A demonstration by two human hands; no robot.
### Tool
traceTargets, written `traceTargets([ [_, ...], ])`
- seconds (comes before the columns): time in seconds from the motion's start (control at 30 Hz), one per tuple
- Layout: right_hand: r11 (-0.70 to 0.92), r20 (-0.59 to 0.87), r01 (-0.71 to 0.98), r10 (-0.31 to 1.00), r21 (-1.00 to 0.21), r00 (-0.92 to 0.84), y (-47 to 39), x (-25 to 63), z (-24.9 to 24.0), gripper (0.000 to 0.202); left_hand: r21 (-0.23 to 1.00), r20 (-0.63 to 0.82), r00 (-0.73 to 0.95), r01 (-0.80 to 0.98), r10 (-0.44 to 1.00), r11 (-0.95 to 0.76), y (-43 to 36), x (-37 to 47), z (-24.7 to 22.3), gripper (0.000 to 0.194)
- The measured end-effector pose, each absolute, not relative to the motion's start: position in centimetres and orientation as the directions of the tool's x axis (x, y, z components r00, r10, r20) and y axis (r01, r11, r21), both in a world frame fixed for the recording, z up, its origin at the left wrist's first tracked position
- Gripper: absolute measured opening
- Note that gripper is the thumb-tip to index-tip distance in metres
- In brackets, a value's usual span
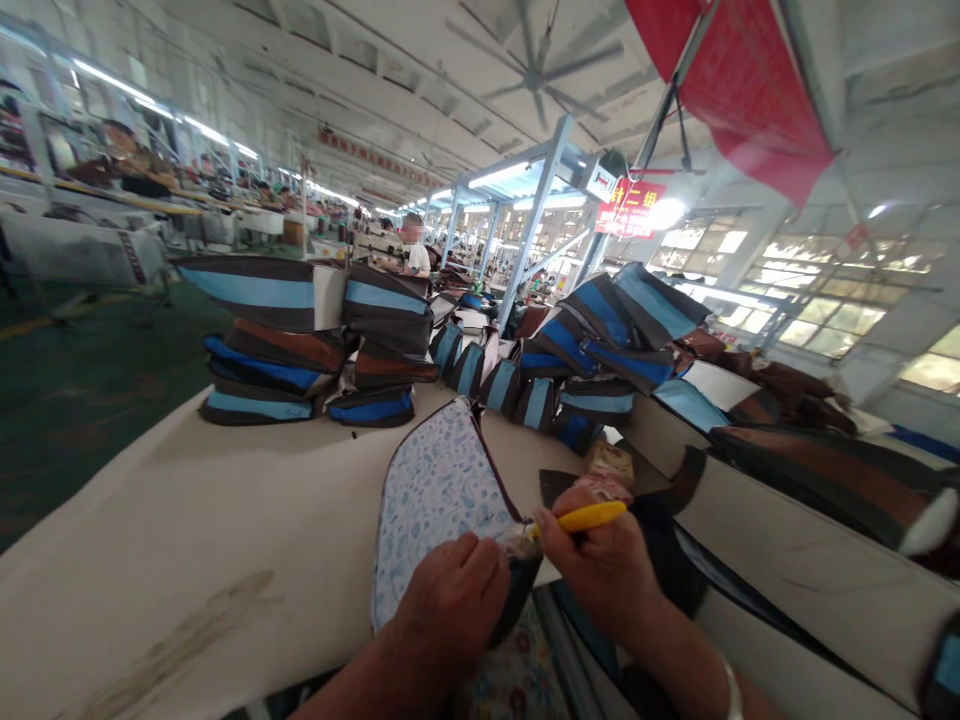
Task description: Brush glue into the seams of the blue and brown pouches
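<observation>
On the pale surface stand, at the back, stacks of dark bags with blue and brown bands. Nearer to the camera is the piece with blue-printed lining, its narrow end pointing away. It looks light and soft (this I only judge by eye), the lining maybe slippery, so the bound edge should be best for holding. The left hand grips its near side; the right hand is closed around a yellow tool, its tip at the piece's right edge.
</observation>
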State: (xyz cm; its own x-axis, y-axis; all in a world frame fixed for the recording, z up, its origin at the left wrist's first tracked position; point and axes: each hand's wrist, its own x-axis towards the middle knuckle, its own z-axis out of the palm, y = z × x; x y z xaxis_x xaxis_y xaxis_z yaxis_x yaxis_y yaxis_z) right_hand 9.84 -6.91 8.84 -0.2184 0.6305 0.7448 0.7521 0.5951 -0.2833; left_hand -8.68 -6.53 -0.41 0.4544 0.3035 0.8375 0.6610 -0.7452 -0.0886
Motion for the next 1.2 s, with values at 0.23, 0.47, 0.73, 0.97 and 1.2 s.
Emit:
traceTargets([
  [0.23,0.61,0.725,0.698,0.662,-0.375,-0.189,-6.9,8.8,8.0,0.021,-0.109,0.842,0.462,0.651,0.278,-0.751,-6.6,-8.7,-0.7,0.017],
  [0.47,0.53,0.669,0.624,0.743,-0.574,-0.015,-9.3,10.5,10.3,0.023,-0.155,0.867,0.452,0.645,0.21,-0.748,-6.1,-12.1,1.0,0.011],
  [0.73,0.479,0.423,-0.074,0.829,-0.875,0.365,-9.4,10.5,9.2,0.018,0.307,0.825,0.046,0.802,0.564,-0.513,-0.8,-17.6,-0.8,0.015],
  [0.97,0.327,0.218,-0.33,0.92,-0.886,0.325,-8.4,8.3,6.6,0.022,0.788,0.457,-0.443,0.604,0.771,-0.12,-4.6,-18.0,-5.3,0.035],
  [1.2,0.215,0.154,-0.389,0.971,-0.896,0.182,-7.2,5.8,6.2,0.028,0.662,0.591,-0.17,0.661,0.789,-0.354,-4.9,-15.2,-4.2,0.042],
])
